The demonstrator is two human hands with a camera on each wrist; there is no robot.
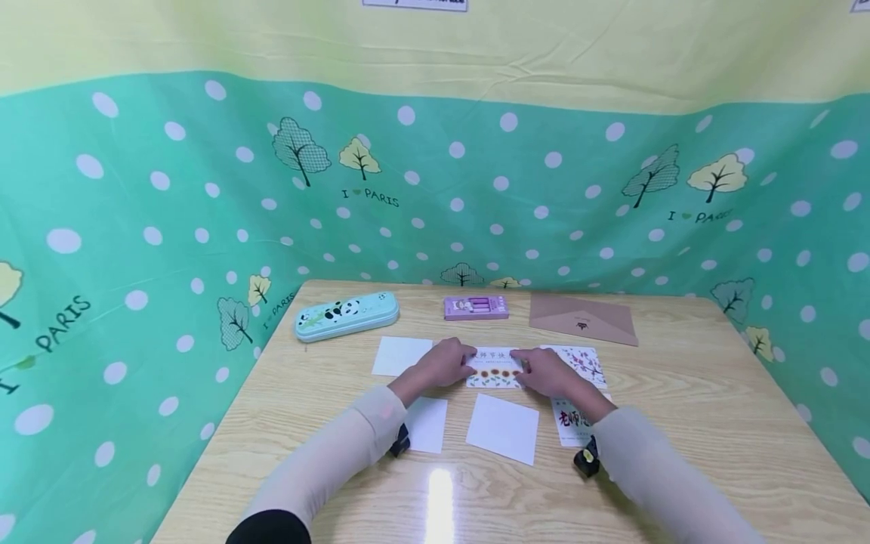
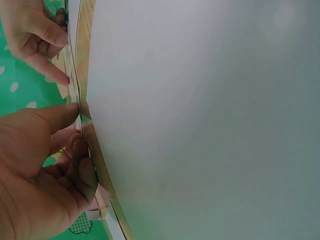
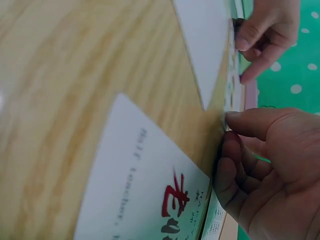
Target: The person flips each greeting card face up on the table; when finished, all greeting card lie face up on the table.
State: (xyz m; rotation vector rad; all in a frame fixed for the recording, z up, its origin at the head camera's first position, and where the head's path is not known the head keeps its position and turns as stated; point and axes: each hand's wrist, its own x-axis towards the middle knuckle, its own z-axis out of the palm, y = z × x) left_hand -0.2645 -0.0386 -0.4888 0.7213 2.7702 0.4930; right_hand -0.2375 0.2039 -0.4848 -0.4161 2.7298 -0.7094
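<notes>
A greeting card with sunflowers and Chinese writing lies in the middle of the table, between both hands. At its left edge, my left hand touches the card with index finger and thumb, which stand apart. My right hand does the same at the right edge, its index finger reaching over the upper corner. In the right wrist view my right hand has its remaining fingers curled in; so does my left hand in the left wrist view. A blank white card lies just in front of the sunflower card.
Two more white cards lie at left, one partly under the left forearm. At right are a blossom card and a red-lettered card. Along the back stand a panda pencil case, a purple box and a brown envelope.
</notes>
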